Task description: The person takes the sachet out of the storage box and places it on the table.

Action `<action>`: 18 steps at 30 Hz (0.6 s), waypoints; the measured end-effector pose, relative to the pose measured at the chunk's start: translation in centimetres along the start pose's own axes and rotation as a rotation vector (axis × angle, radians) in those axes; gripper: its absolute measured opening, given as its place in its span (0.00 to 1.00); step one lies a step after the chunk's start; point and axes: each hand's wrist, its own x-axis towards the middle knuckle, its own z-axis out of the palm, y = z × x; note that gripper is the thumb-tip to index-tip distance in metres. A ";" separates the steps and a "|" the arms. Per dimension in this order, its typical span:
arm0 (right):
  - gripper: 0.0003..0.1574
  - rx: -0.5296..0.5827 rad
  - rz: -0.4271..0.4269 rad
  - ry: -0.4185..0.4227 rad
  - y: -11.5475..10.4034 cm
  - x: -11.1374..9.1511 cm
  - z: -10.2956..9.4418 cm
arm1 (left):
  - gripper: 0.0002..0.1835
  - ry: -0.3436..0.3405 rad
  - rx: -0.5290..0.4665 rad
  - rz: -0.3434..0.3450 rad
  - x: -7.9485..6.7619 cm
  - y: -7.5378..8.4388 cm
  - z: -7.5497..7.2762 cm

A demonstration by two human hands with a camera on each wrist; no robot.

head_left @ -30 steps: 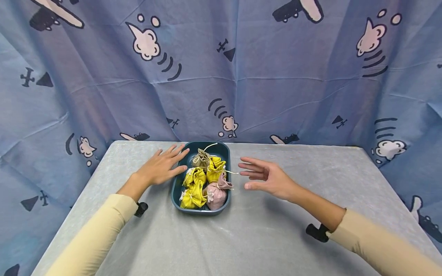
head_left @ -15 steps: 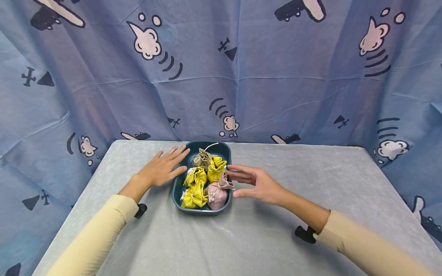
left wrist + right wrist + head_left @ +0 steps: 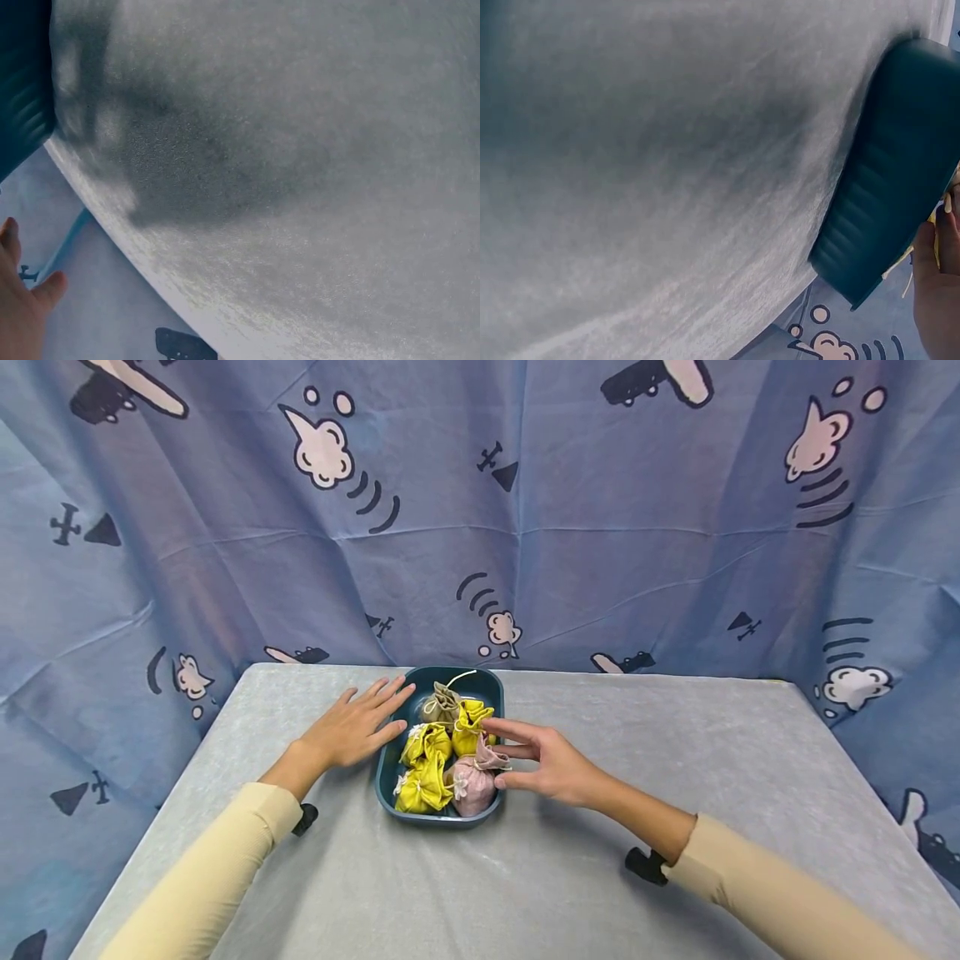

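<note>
A dark teal bin (image 3: 431,821) holds several small drawstring pouches. Inside are an olive pouch (image 3: 441,702) at the back, yellow pouches, one of them the front yellow pouch (image 3: 422,787), and a pink pouch (image 3: 471,789) front right. My left hand (image 3: 348,725) is spread, fingertips and thumb over the bin's left rim. My right hand (image 3: 551,767) reaches over the right rim, index finger by the rear yellow pouch (image 3: 467,739) and thumb beside the pink one, fingers apart. In the right wrist view, the fingertips pass behind the bin wall (image 3: 885,172).
The bin stands on a table with a pale grey cloth (image 3: 480,893), near its back edge. Behind hangs a blue patterned curtain (image 3: 420,568), which also runs along both sides. White cords trail from the pouches.
My right hand has moved left from beside the bin to over its right rim, its fingers now among the pouches. My left hand has stayed nearly still.
</note>
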 end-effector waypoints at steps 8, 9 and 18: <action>0.45 -0.123 -0.044 -0.016 -0.4 0.9 0.4 | 0.34 0.000 0.019 0.002 0.0 0.0 0.0; 0.44 -0.127 -0.050 -0.021 -0.5 1.0 0.5 | 0.34 -0.001 0.015 -0.001 0.0 0.0 0.0; 0.39 -0.181 -0.105 -0.054 -0.8 2.2 1.5 | 0.34 0.001 0.004 -0.020 0.1 0.0 0.3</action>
